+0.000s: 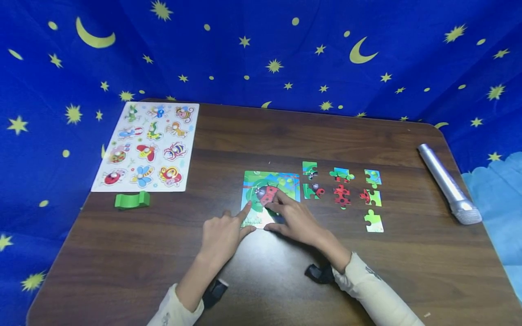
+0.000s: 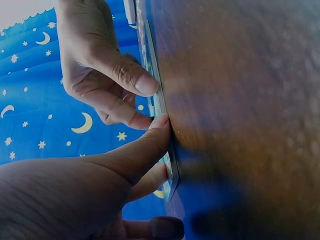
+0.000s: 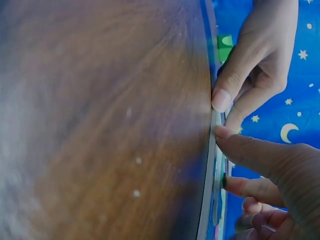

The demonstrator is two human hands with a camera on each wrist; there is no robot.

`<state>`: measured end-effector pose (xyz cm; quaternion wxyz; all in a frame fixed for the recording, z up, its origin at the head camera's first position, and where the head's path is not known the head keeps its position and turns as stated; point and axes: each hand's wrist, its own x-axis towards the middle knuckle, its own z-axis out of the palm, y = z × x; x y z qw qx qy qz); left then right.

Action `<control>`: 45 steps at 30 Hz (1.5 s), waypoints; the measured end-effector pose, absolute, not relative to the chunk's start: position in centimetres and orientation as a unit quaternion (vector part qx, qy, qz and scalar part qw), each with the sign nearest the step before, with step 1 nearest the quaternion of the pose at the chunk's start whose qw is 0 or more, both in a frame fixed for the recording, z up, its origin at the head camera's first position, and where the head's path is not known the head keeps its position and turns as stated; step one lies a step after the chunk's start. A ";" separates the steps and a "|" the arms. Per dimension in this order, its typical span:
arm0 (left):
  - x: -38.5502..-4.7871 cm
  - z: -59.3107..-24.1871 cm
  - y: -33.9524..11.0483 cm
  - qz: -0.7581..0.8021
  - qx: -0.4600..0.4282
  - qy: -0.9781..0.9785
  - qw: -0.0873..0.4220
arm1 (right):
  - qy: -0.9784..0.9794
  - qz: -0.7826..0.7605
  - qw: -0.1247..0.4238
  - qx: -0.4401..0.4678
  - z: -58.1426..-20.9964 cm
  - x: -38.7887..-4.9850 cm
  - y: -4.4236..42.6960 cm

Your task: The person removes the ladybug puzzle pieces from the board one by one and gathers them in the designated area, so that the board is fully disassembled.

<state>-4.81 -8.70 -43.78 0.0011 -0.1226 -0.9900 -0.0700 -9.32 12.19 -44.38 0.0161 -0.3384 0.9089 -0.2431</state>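
A square ladybug puzzle board (image 1: 250, 183) lies flat on the table below both hands. My left hand (image 1: 221, 235) touches its near left corner, with the index finger stretched along the left side and the thumb at the near edge. The right hand (image 1: 299, 222) has its bent fingers on the ladybug picture and its thumb at the near edge. Between them it seems to pinch a puzzle piece; a small dark green bit shows at a fingertip in the right wrist view, and the rest is hidden. Several loose puzzle pieces (image 1: 341, 195) lie in rows right of the board.
A white insect peg board (image 1: 157, 144) lies at the back left of the wooden table (image 1: 253, 136). A green wavy block (image 1: 132, 200) sits in front of it. On the far right lies a silver microphone (image 1: 444, 181). Blue star-patterned cloth (image 1: 228, 54) hangs behind.
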 end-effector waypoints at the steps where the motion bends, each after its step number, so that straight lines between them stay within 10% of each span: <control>1: -4.8 -43.8 -8.7 -0.070 -0.123 -0.990 0.000 | 0.909 -0.247 0.013 -0.336 -44.4 -9.2 12.1; 45: -4.9 -43.9 -8.7 -0.108 -0.125 -0.986 0.004 | 0.927 -0.233 -0.011 -0.293 -43.6 -8.0 17.9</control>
